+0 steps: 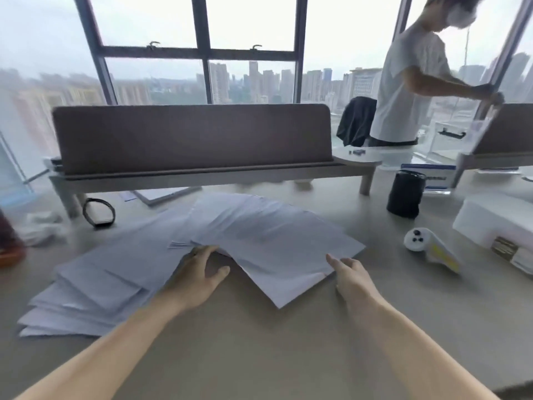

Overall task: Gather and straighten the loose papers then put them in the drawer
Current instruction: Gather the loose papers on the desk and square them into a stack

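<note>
1. I see the loose papers (259, 235) fanned across the desk (259, 356) just ahead of both hands. The spread runs diagonally, from low at my near left up to the far right.
2. A second clump, the left pile (95, 290), lies offset at near left, beside the left forearm, its sheets stepped and askew.
3. Left hand (196, 275) is open, fingers spread flat, fingertips touching the near edge of the sheets where the two clumps meet. It grips nothing.
4. Right hand (350, 275) is open too, fingers extended, touching the near right edge of the fan next to a lifted corner. No grip yet.
5. My read: the gathering is barely begun. The right fan sits between the hands, so both are about equally near; only the left hand is close to the left pile.
6. Materials: thin white sheets, floppy, slippery on the smooth beige laminate; edges ragged, some curling.
7. No drawer is in view.
8. Clutter nearby: black cylinder (405, 194) and white controller (427, 243) at far right, well apart from the sheets.
</note>
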Demonstrator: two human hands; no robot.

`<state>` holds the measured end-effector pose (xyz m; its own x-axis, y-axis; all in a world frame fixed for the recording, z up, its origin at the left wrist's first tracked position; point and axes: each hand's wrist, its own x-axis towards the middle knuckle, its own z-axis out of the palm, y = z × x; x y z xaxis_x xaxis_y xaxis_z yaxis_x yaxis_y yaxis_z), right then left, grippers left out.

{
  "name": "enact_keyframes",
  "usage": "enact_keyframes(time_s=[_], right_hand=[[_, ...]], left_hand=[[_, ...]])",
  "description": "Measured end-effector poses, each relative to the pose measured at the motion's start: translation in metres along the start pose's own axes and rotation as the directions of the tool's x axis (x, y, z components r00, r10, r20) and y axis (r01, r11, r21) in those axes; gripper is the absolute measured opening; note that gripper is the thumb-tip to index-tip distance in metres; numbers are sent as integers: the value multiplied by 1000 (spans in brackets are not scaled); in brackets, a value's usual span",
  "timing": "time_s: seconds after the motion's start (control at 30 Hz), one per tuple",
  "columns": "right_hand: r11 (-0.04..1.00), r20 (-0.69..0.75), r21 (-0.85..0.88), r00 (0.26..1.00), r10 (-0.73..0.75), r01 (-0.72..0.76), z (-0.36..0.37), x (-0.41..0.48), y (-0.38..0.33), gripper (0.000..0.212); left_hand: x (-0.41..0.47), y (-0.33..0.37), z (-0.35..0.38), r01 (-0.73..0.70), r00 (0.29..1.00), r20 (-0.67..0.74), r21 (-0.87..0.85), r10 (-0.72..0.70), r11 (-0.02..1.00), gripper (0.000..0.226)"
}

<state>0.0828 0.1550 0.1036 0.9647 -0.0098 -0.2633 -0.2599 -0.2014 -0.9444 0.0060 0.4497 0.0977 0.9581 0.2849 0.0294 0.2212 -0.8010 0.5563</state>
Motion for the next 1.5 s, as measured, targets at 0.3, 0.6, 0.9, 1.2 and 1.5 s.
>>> enact_keyframes(time_s=[0.3, 0.6, 0.9, 1.2, 1.5], right_hand=[[992, -57, -127, 998, -25, 18, 47, 74, -18, 107], [901, -35, -387, 974, -224, 193, 87, 121, -23, 120], [893, 54, -347, 957, -285, 285, 92, 120, -25, 115], [988, 256, -10, 955, -146, 154, 92, 91, -13, 116], [977, 361, 209, 932, -38, -41, 169, 27, -34, 86]], left_hand=[[121, -48, -38, 421, 893, -84, -189, -441, 887, 82], [178, -39, -54, 512, 857, 164, -381, -489, 770, 50], [155, -8, -15, 338, 902, 409, -471, -138, 815, 37], [95, -4, -20, 364, 916, 358, -546, -183, 755, 33], [49, -88, -100, 362, 932, 237, -658, -275, 660, 22]])
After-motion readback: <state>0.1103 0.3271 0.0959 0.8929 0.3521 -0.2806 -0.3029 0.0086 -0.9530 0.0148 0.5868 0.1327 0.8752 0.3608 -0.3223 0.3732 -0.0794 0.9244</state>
